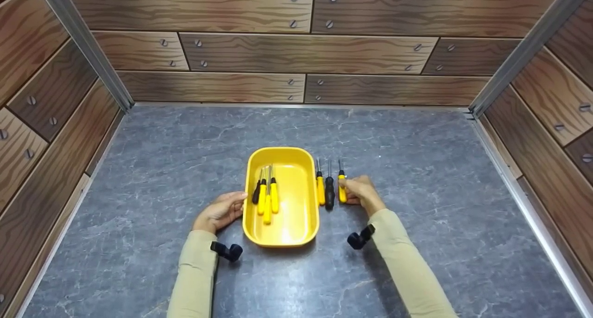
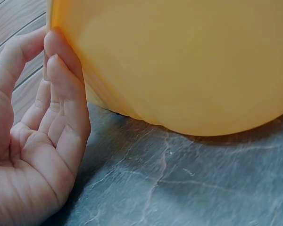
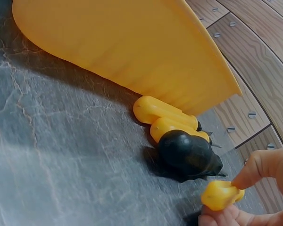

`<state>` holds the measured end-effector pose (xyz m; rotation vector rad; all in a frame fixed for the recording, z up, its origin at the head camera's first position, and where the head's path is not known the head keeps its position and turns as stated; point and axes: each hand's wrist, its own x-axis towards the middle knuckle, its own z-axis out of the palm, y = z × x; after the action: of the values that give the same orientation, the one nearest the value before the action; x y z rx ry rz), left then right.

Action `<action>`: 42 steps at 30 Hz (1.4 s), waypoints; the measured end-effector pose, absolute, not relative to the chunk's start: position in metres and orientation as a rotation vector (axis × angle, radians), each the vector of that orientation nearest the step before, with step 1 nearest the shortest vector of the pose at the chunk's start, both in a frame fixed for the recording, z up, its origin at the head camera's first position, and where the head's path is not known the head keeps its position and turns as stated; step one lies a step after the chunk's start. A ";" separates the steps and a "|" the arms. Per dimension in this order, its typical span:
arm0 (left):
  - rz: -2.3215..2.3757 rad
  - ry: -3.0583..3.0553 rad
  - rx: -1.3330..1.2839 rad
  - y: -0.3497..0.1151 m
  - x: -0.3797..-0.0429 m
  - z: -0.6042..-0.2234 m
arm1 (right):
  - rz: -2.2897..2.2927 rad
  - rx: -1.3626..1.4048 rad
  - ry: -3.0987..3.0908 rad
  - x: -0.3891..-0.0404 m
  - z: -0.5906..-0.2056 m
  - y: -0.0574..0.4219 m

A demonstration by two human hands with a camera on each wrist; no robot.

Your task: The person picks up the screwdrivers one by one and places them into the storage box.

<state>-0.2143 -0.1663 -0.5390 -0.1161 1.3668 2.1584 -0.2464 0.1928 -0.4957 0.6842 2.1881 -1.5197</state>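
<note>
A yellow plastic tub stands on the grey surface. Several screwdrivers lie inside it toward its left side, most with yellow handles and one with a black handle. At the tub's left rim, my left hand holds the edge between thumb and fingers. My right hand pinches a yellow-handled screwdriver by its handle, right of the tub. Between that hand and the tub lie a black-handled screwdriver and two yellow-handled screwdrivers, side by side, shafts pointing away from me.
The grey marbled surface is bounded by wood-patterned walls at the back and both sides. Metal strips run along the edges. A small black camera sits on the left wrist, another on the right.
</note>
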 end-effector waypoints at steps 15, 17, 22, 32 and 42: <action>2.157 1.355 -0.120 -0.167 -0.214 -0.538 | -1.624 0.618 2.140 -0.245 -0.491 0.197; 2.155 1.360 -0.127 -0.168 -0.214 -0.538 | -1.629 0.616 2.128 -0.245 -0.490 0.197; 2.151 1.372 -0.124 -0.167 -0.215 -0.538 | -1.624 0.606 2.106 -0.245 -0.488 0.198; 2.152 1.360 -0.124 -0.167 -0.215 -0.539 | -1.643 0.545 2.078 -0.243 -0.485 0.199; 2.153 1.374 -0.118 -0.167 -0.214 -0.539 | -1.639 0.533 2.077 -0.244 -0.482 0.197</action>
<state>-0.2142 -0.1673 -0.5389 -0.1177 1.3744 2.1529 -0.2436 0.1968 -0.4816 0.5332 2.0775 -1.6385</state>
